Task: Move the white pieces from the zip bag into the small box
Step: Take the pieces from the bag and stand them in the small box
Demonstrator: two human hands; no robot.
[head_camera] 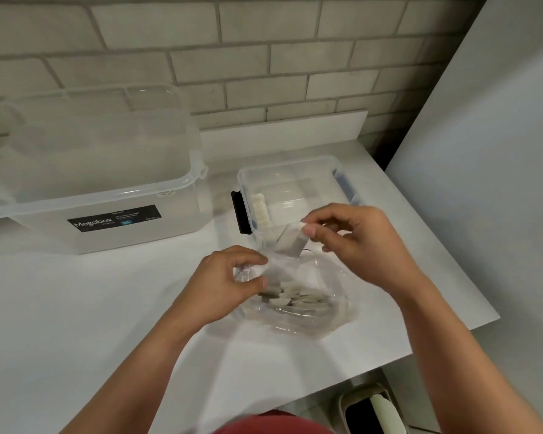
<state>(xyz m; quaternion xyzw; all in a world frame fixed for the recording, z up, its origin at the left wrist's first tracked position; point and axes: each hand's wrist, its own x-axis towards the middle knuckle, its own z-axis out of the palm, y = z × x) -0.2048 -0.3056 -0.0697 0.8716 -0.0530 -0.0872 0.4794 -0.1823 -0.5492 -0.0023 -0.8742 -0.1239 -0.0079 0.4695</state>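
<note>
A clear zip bag [308,311] lies on the white counter in front of me, with several white pieces [295,297] inside it. My left hand [229,283] pinches the bag's opening edge at its near left. My right hand [355,239] pinches one flat white piece [290,242] by its top corner, held above the bag mouth and just in front of the small clear box [295,170]. That small box has dark latches, and a stack of white pieces [261,209] stands along its left wall.
A large clear Megabox tub [91,183] stands at the left against the tiled wall. The counter ends at the right, next to a tall white panel [483,167]. A bin [373,408] sits on the floor below the counter's front corner.
</note>
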